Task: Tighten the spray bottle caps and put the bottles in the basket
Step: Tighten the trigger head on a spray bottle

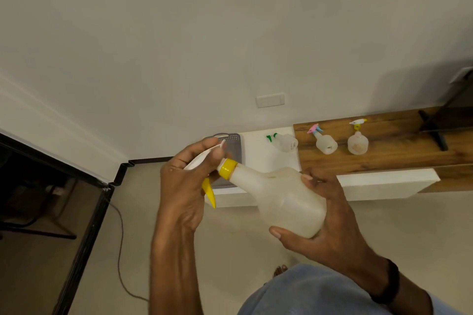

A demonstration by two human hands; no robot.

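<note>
I hold a translucent white spray bottle (286,199) tilted on its side in front of me. My right hand (330,215) is wrapped around its body. My left hand (184,186) grips its white spray head, just past the yellow cap (227,168); the yellow trigger (210,193) points down. The grey basket (231,139) stands on the low white shelf (258,153), mostly hidden behind my left hand. On the shelf lies a bottle with a green sprayer (282,141). Further right, a pink-and-blue-topped bottle (324,142) and a yellow-topped bottle (357,140) rest on the wooden top (396,146).
A dark stand foot (435,133) sits on the wooden top at the right. A glass panel with a black frame (87,212) lines the left side. A cable (120,250) runs across the pale floor. My knee in blue cloth (320,294) fills the bottom.
</note>
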